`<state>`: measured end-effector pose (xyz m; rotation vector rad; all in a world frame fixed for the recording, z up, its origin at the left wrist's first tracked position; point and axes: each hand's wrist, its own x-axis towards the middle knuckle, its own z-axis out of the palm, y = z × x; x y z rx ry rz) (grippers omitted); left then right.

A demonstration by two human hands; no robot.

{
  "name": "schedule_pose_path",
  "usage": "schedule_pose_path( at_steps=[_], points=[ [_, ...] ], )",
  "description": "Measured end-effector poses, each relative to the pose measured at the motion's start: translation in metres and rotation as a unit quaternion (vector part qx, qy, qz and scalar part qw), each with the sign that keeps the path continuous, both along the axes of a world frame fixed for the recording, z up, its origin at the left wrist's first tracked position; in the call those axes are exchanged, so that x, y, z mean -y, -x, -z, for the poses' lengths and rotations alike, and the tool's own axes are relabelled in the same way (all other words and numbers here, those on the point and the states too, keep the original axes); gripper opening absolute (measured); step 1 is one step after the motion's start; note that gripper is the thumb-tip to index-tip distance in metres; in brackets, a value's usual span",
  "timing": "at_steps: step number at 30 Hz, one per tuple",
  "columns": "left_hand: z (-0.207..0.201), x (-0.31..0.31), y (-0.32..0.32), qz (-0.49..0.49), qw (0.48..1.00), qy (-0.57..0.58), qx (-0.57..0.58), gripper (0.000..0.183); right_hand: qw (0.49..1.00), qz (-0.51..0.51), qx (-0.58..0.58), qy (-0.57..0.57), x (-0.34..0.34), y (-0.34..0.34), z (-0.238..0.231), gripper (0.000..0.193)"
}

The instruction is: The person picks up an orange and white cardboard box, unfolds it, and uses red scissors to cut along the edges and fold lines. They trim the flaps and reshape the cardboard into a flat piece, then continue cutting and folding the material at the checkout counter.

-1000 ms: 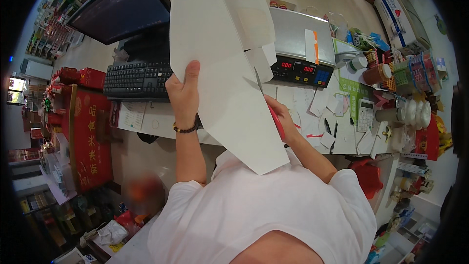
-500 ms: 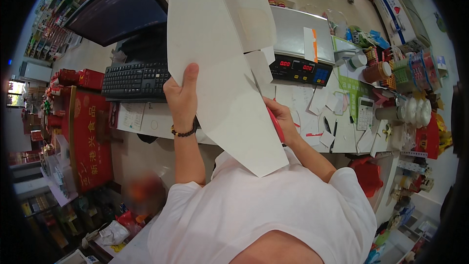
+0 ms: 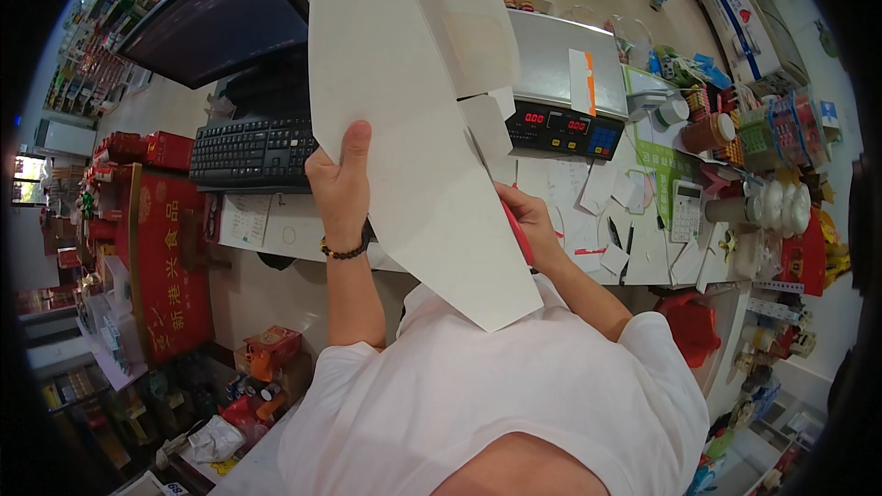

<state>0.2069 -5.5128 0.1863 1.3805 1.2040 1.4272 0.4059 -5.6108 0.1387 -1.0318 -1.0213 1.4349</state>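
A large sheet of white cardboard (image 3: pixel 404 147), creased lengthwise and with a cut flap at its right edge, is held up in front of my chest. My left hand (image 3: pixel 342 170) grips its left side, thumb on top and the other fingers hidden beneath. At the right edge, my right hand (image 3: pixel 531 219) is closed around red-handled scissors (image 3: pixel 517 234). Part of a dark blade shows by the cut flap; the rest is behind the cardboard.
Behind the cardboard are a keyboard (image 3: pixel 253 152), a monitor (image 3: pixel 225 18) and a weighing scale (image 3: pixel 562 129) with lit red digits. Paper scraps, pens and a calculator (image 3: pixel 686 211) lie on the desk at right, near several jars. A red-draped counter (image 3: pixel 170 257) stands at left.
The cardboard's upper part has tilted slightly left with my left hand. My right hand stays nearly in place. More of a person's legs shows at the far upper right.
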Motion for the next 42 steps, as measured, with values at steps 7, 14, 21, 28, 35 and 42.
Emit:
schedule_pose_path(
  at_steps=[7,14,21,28,35,42],
  points=[
    [0.001,0.000,-0.001,0.000,1.000,0.016,0.020,0.036,1.000,0.001,0.017,-0.002,0.000,0.001,0.000,0.040],
    [-0.004,-0.001,-0.006,0.026,0.998,0.033,0.044,0.031,1.000,0.012,0.020,0.015,-0.001,0.002,0.003,0.037],
    [0.004,0.000,-0.009,0.036,0.997,0.061,0.003,0.031,0.999,0.032,0.014,0.039,-0.007,0.002,-0.008,0.035],
    [0.000,0.002,-0.012,0.035,0.998,0.058,0.004,0.028,0.999,0.029,-0.033,0.023,-0.007,0.001,0.006,0.037],
    [-0.002,0.006,-0.012,0.038,0.998,0.050,-0.007,0.028,0.999,0.031,-0.029,0.030,-0.004,-0.001,0.007,0.038],
    [0.002,0.004,-0.012,0.035,0.997,0.063,-0.014,0.027,0.998,0.049,-0.011,0.042,-0.003,0.001,0.010,0.034]
  ],
)
